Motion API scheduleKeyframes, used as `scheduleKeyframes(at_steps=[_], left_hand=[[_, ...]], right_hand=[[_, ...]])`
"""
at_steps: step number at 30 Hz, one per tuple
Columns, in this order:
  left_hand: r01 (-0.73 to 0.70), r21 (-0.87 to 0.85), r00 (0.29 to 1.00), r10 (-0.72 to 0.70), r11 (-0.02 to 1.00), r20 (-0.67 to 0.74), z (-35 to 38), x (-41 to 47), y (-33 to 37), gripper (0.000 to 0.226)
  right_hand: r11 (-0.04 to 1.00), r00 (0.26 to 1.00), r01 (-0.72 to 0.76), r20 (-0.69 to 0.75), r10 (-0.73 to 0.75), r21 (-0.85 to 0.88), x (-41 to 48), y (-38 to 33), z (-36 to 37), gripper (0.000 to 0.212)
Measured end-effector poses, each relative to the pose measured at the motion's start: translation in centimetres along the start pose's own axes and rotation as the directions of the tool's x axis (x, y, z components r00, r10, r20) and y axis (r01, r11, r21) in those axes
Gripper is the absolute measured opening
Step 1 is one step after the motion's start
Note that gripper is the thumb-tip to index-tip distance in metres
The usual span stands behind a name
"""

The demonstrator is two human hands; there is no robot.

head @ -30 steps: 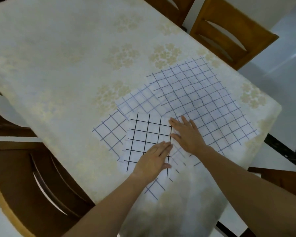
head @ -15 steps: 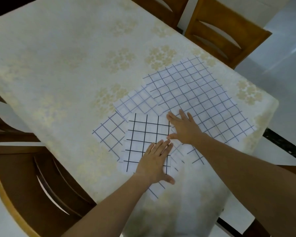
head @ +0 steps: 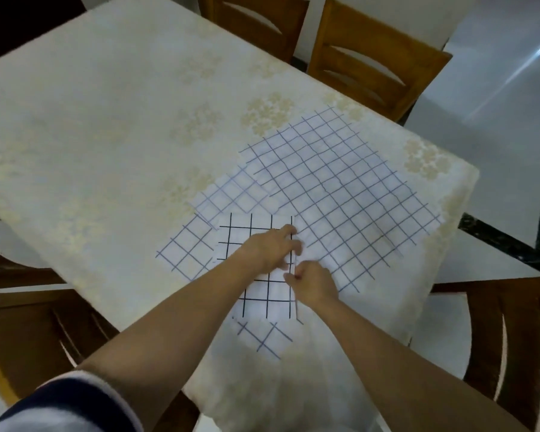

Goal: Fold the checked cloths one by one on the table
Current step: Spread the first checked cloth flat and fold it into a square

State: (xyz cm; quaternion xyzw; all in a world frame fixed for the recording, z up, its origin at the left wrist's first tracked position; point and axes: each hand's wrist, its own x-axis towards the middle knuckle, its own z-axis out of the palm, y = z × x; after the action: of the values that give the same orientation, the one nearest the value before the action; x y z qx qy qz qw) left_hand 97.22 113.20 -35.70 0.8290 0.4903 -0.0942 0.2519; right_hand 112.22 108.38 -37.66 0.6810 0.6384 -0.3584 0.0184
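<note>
Seen from my remote station, the cream, flower-patterned desk [head: 106, 120] fills the frame, with wooden chairs [head: 371, 57] drawn up round it. The large blue-checked cloth [head: 340, 194] lies spread flat to the right of both hands and beyond them, rippled in places. Directly under the hands sits the black-checked cloth [head: 262, 297], a neat, smaller rectangle that I judge to be already folded at least once. A lower blue-checked cloth [head: 184, 251] shows from beneath it to the left of the hands, and a corner of blue check pokes out on the near side. A small blue-checked cloth [head: 231, 198] lies just beyond them. The left hand [head: 268, 251] reaches across the black-checked cloth, its fingers curled over the cloth's right edge. The right hand [head: 315, 285], close beside it and nearer to me, pinches that same edge between thumb and finger. The two hands are almost touching. I read the fabric as thin, light and limp. It should crease readily but slide on the smooth desk cover and drag its neighbours along. The best hold, I judge, is on the free edge or corners, lifted just enough to carry the edge over, with the layers pinched together so that they do not shear apart.
</note>
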Motion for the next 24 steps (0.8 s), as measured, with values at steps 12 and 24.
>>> scheduleKeyframes(at_steps=[12,24], left_hand=[[0.159,-0.218,0.987,-0.159,0.963,0.019,-4.4,-0.3,-2.5,0.025],[0.316,-0.596,0.903,-0.427,0.738,-0.050,1.2,-3.1,-3.5,0.025]], right_hand=[[0.970,0.982,0.187,-0.025,-0.186,0.152,3.8,2.3,-9.2,0.017],[0.987,0.966,0.134,-0.234,-0.110,0.090,5.6,5.2,-9.2,0.022]])
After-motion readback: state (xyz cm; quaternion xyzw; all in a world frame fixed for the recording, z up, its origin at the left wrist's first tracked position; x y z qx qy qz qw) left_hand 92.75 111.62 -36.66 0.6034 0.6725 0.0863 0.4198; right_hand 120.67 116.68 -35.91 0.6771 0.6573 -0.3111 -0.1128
